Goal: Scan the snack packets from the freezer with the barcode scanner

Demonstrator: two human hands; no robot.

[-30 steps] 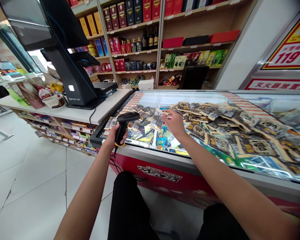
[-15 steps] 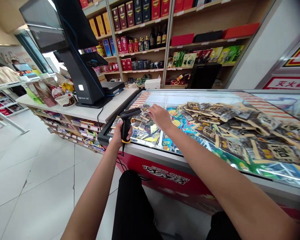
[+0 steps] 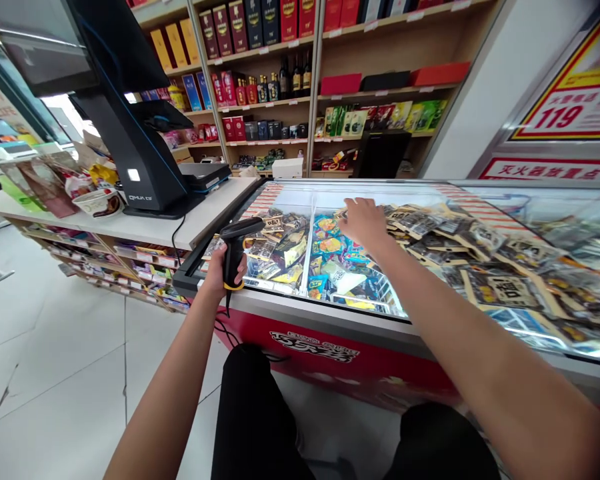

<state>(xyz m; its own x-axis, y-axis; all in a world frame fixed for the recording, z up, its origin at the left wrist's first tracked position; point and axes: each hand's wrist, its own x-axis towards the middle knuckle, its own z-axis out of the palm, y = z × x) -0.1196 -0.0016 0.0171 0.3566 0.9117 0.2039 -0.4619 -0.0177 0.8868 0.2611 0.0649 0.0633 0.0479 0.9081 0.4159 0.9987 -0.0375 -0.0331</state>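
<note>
My left hand (image 3: pixel 219 270) is wrapped around the grip of a black barcode scanner (image 3: pixel 235 250) with a yellow band at its base. The scanner stands upright at the near left corner of a chest freezer (image 3: pixel 320 320), its head pointing right. Over the freezer's glass top, my right hand (image 3: pixel 365 223) is stretched out with fingers spread, near the left end of a pile of brown-and-black snack packets (image 3: pixel 500 283). Whether its fingertips touch a packet, I cannot tell. Blue packets (image 3: pixel 330 247) show below and left of this hand.
A white counter (image 3: pixel 210 213) on the left carries a black point-of-sale terminal (image 3: pixel 150 147) and a paper bowl (image 3: pixel 99 202). Shelves behind hold boxes and bottles (image 3: pixel 296 75). The scanner's cable (image 3: pixel 225 333) hangs before the freezer. My knees are close to its red front.
My right hand has moved right, away from the scanner, and its fingers have spread. The view has turned to the right. My left hand still holds the scanner.
</note>
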